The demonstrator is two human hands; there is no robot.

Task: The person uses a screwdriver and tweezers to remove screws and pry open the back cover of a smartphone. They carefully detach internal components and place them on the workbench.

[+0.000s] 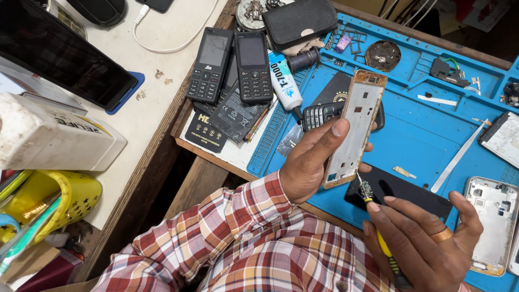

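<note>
The left hand (311, 162) holds a phone frame (357, 127) up above the blue mat (432, 124), the frame standing nearly on end with its gold-rimmed top tilted to the far right. The thumb (332, 132) presses on the frame's left edge, while the other fingers wrap behind it, their tips just showing at its right edge; so the fingers are clamped on the frame, which lies between thumb and fingertips. The right hand (424, 240), with a ring on one finger, is closed round a screwdriver (378, 227) with a yellow shaft; its metal tip points up and touches the near right corner of the frame. Under that hand, flat on the mat, lies a black panel (400, 192). To the near right sits a silver phone shell (492, 224), and a white spudger (459, 154) lies slantwise between it and the held frame. Far left of the frame, two black keypad phones (230, 65) rest side by side, with a glue tube (284, 81) just right of them and a small keypad phone (321, 113) just behind the left hand's fingers. A black pouch (300, 21) sits at the far edge.
</note>
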